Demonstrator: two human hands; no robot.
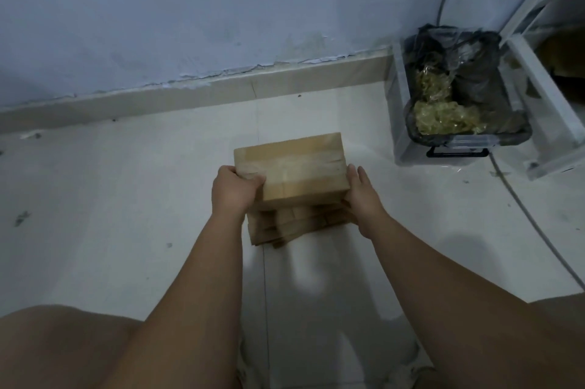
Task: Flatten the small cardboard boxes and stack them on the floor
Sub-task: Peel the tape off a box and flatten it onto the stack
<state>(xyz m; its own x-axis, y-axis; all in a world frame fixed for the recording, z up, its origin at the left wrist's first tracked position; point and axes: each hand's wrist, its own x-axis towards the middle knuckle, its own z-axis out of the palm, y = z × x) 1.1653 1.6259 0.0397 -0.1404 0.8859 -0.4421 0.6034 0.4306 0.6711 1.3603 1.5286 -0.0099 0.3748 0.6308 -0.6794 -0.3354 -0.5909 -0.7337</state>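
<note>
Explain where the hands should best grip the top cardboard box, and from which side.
Grip the top cardboard box by its two short ends, left hand and right hand coming in from opposite sides. It lies long side across, atop the flattened stack, leaving both ends open.

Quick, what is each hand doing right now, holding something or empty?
Left hand: closed on the left end of the flat brown cardboard piece.
Right hand: fingers straight, pressed against the same piece's right end, above the stack of flattened cardboard.

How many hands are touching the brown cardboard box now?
2. The left hand grips the brown cardboard box at its left end; the right hand presses flat on its right end. Fingers underneath may be hidden.
</note>
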